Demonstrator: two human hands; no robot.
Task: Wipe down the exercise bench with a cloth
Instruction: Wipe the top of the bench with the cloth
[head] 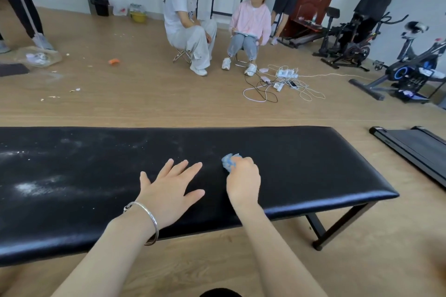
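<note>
**Wiping a dusty black surface [313,164]**

My right hand [243,181] grips a balled blue cloth [229,161] mid-surface; my left hand [169,188] lies flat, fingers spread, beside it. White dust [29,187] covers the surface at left; I judge the small wad may smear or miss it. Behind: wooden floor [156,94], two seated people [190,21], tangled cables [270,89], exercise bikes [410,70].

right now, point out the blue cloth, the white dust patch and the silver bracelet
blue cloth [229,161]: head view, the crumpled part that shows
white dust patch [26,187]: head view, its densest middle
silver bracelet [156,223]: head view, the band's outer curve
</note>
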